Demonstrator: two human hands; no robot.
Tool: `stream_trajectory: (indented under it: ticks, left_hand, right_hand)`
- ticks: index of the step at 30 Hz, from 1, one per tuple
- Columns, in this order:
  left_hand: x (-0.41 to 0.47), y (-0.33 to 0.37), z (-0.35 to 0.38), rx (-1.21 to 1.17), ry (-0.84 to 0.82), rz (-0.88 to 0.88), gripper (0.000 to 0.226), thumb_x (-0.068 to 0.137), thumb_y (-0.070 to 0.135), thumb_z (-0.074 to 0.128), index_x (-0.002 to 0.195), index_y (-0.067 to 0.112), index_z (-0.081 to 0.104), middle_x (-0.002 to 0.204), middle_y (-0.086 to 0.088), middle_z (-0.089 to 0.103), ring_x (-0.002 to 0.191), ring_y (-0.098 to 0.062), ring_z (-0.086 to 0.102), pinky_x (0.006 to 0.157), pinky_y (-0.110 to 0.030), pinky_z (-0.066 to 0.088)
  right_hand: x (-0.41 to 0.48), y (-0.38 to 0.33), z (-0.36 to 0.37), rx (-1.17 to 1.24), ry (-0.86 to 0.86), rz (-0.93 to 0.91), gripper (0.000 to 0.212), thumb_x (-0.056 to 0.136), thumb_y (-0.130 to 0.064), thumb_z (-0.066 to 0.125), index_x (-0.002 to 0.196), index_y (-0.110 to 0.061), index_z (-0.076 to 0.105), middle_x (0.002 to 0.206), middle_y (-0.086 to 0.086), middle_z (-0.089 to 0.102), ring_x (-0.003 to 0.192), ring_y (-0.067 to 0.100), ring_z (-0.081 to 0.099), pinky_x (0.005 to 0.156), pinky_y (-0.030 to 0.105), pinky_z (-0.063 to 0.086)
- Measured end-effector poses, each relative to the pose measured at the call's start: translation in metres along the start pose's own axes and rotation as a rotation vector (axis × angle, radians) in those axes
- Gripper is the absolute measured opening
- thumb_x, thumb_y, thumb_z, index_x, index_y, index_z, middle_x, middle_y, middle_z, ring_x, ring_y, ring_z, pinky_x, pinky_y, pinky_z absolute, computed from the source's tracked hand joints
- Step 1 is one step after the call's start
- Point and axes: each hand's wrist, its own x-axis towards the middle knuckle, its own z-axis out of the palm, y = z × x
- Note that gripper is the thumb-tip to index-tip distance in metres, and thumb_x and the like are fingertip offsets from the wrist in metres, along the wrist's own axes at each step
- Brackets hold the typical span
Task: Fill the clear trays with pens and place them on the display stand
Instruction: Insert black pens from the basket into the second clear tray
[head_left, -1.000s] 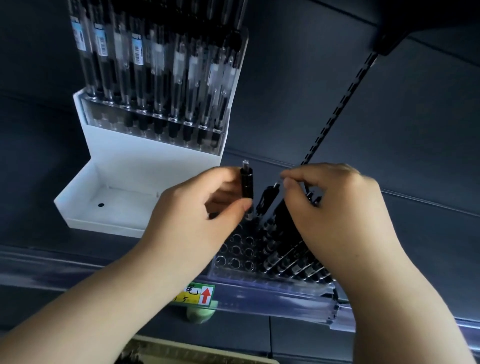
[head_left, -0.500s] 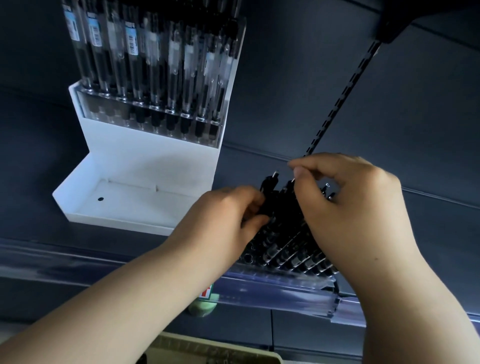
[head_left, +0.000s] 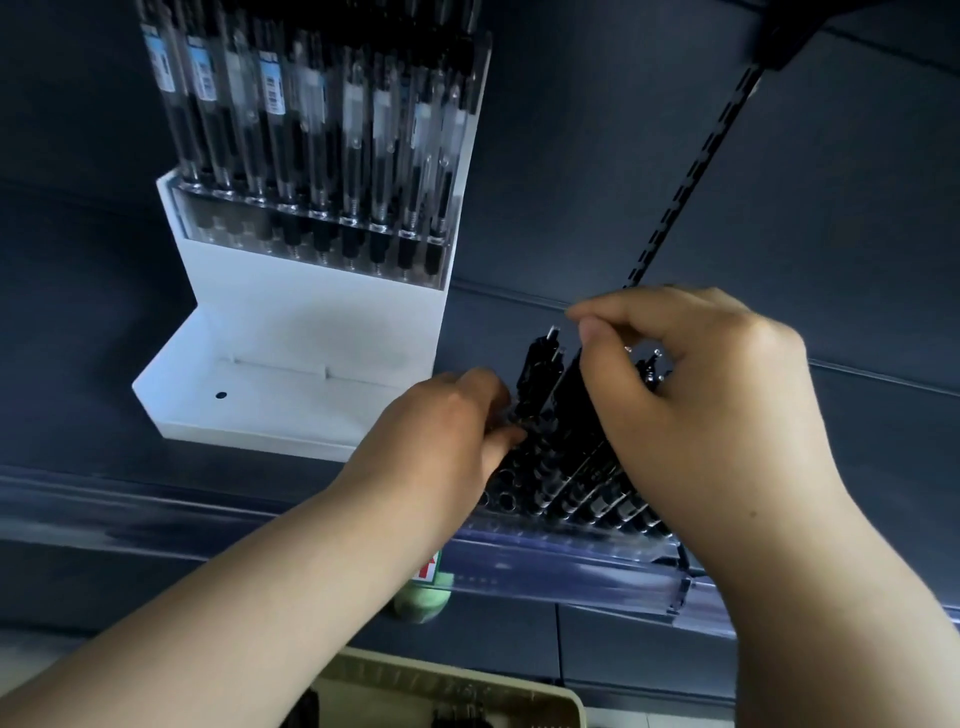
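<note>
A clear tray (head_left: 545, 535) with rows of holes sits on the dark shelf, partly filled with black pens (head_left: 597, 488). My left hand (head_left: 441, 441) pinches a black pen (head_left: 537, 374) low on its barrel, with the pen standing in the tray's left side. My right hand (head_left: 696, 395) grips the upper ends of the pens on the right side, thumb and forefinger pinched at the top. The white display stand (head_left: 311, 332) stands at the back left. Its upper tier holds a clear tray full of pens (head_left: 322, 156); its lower tier is bare.
A clear plastic rail (head_left: 571, 577) runs along the shelf's front edge, with a small label and a green object (head_left: 421, 597) below it. A slotted black upright (head_left: 691, 171) rises behind the tray. A beige basket (head_left: 467, 691) sits below at the bottom edge.
My left hand has lowered the black pen from above the tray down into a hole. My right hand stayed on the pens at the right.
</note>
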Motion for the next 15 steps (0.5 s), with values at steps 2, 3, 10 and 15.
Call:
stream_trajectory:
  ticks: [2,3,10,15]
  left_hand:
    - [-0.004,-0.002,-0.004,0.030,0.011,0.035,0.017,0.090,0.035,0.056,0.103,0.023,0.059,0.093,0.004,0.063,0.085,-0.016,0.058,0.074,-0.032,0.048]
    - [-0.009,-0.002,-0.007,0.046,0.032,0.062,0.016,0.090,0.035,0.054,0.101,0.023,0.057,0.092,0.005,0.061,0.084,-0.016,0.056,0.071,-0.031,0.046]
    - [-0.041,-0.007,-0.022,0.332,0.108,0.336,0.015,0.083,0.018,0.059,0.095,0.010,0.063,0.092,-0.005,0.064,0.090,-0.027,0.059,0.069,-0.029,0.041]
    - [-0.085,-0.016,-0.022,0.259,0.034,0.374,0.030,0.075,0.005,0.069,0.105,0.002,0.067,0.105,-0.011,0.067,0.102,-0.032,0.061,0.087,-0.043,0.051]
  right_hand:
    - [-0.003,-0.006,0.000,-0.010,0.006,-0.047,0.019,0.083,-0.018,0.055,0.088,-0.018,0.073,0.080,-0.005,0.070,0.083,0.022,0.062,0.076,0.039,0.050]
    - [-0.006,-0.009,0.000,-0.013,0.013,-0.076,0.019,0.083,-0.017,0.055,0.088,-0.017,0.073,0.079,-0.004,0.070,0.082,0.023,0.062,0.074,0.040,0.051]
    - [-0.058,-0.021,0.005,-0.004,-0.026,-0.264,0.017,0.086,-0.008,0.054,0.084,-0.005,0.070,0.081,0.006,0.067,0.075,0.029,0.058,0.071,0.038,0.046]
    - [-0.113,-0.028,0.009,0.016,-0.153,-0.216,0.017,0.086,-0.012,0.055,0.087,-0.007,0.070,0.084,0.005,0.067,0.078,0.025,0.060,0.071,0.035,0.050]
